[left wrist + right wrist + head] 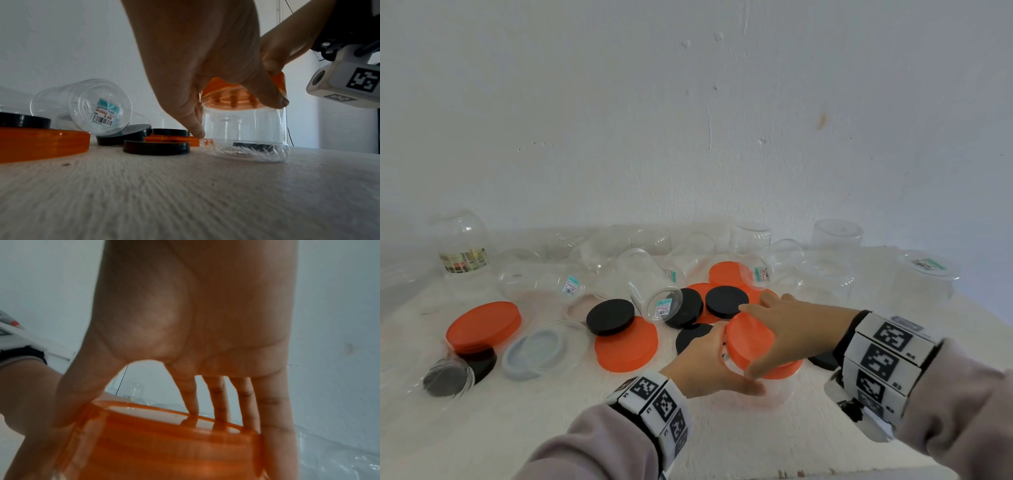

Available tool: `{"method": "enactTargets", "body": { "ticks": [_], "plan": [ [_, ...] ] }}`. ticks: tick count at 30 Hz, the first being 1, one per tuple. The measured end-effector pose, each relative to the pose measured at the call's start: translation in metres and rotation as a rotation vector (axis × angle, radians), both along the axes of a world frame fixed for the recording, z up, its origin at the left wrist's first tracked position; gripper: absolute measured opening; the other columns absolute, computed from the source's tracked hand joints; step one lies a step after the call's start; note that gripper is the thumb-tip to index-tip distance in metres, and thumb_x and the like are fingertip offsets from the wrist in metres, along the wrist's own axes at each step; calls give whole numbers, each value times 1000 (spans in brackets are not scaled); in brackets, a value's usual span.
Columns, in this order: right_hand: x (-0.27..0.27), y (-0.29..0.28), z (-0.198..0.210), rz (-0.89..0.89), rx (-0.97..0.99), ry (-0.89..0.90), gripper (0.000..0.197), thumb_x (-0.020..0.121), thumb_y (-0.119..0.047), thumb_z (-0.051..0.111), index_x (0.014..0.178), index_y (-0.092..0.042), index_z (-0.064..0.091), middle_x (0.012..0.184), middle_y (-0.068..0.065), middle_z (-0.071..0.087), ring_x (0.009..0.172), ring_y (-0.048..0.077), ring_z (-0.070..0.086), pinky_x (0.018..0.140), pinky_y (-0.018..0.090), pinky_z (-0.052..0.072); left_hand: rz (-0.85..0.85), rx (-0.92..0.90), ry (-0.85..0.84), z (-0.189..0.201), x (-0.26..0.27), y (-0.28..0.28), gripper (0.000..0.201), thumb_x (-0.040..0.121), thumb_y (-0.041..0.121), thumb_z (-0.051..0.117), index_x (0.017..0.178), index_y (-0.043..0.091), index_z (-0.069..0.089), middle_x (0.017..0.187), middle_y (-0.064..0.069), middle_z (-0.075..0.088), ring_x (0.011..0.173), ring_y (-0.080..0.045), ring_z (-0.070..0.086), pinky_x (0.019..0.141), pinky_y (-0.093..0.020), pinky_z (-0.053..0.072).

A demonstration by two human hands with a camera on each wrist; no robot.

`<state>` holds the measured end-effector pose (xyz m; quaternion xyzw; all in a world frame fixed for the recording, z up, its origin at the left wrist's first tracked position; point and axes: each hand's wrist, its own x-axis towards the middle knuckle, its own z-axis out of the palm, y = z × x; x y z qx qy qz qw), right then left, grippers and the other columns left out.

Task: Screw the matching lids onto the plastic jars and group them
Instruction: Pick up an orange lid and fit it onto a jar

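From the head view, my right hand (787, 329) spreads over the round orange plastic lid (751, 342) on the clear plastic jar (774, 387), which stands upright on the pale wooden table (517, 428); my left hand (709, 363) wraps the jar's side.

At my left wrist, curled fingers (195, 123) press the jar's (244, 129) wall.

At my right wrist, thumb and fingers (275, 410) clamp the lid's (164, 443) rim.

The tipped jar's price sticker (106, 114) reads "MEMBER PRICE 2.00".
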<state>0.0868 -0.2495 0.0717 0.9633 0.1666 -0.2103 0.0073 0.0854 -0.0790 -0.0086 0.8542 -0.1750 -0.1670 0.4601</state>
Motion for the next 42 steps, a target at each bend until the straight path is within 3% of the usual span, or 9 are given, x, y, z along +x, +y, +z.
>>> {"method": "enactTargets", "body": {
  "ticks": [4, 7, 11, 25, 31, 38, 42],
  "plan": [
    [1, 1, -4, -14, 3, -17, 114, 62, -82, 58, 151, -36, 3, 151, -5, 14, 139, 24, 16, 104, 42, 36, 5, -11, 11, 1, 0, 0, 108, 61, 35, 89, 146, 25, 24, 138, 11, 45, 127, -9, 45, 108, -34, 40],
    [3, -3, -3, -17, 54, 56, 115, 62, -75, 66, 149, -43, -1, 150, -9, 13, 140, 21, 16, 108, 43, 33, 6, -10, 8, 1, 0, 1, 110, 59, 35, 90, 147, 25, 23, 138, 11, 45, 126, -9, 46, 107, -33, 40],
    [4, -9, -1, -6, 117, 53, 115, 59, -73, 71, 149, -46, 3, 140, -15, 21, 132, 14, 26, 104, 35, 36, -4, -8, 1, 1, -1, 1, 108, 59, 35, 90, 145, 27, 25, 136, 11, 47, 124, -8, 47, 107, -33, 41],
    [-6, -9, -17, -7, 122, -122, 112, 63, -86, 51, 152, -35, 7, 142, -7, 23, 130, 15, 23, 101, 32, 37, -4, -27, -43, 0, -2, 0, 103, 56, 41, 89, 139, 36, 28, 129, 18, 46, 115, -1, 46, 87, -13, 38],
    [-9, -8, -22, -16, 98, -177, 114, 61, -91, 42, 152, -31, 7, 142, -5, 24, 125, 18, 28, 98, 31, 38, -8, -59, -12, -3, -1, 0, 103, 54, 40, 90, 137, 40, 28, 125, 23, 49, 116, -1, 49, 97, -22, 43],
    [-10, -7, -21, -16, 83, -170, 115, 61, -91, 39, 153, -29, 8, 140, -4, 25, 121, 17, 29, 97, 30, 37, -53, -58, -29, -1, 2, 2, 101, 57, 40, 90, 135, 44, 26, 118, 33, 46, 107, 14, 46, 80, -4, 39],
    [-5, -7, -15, -12, 88, -118, 114, 64, -88, 49, 152, -30, 6, 139, -8, 24, 120, 13, 27, 97, 29, 36, -64, -31, -55, 1, 4, 3, 105, 58, 40, 90, 141, 34, 26, 124, 25, 48, 113, 5, 48, 86, -9, 41]
  ]
}}
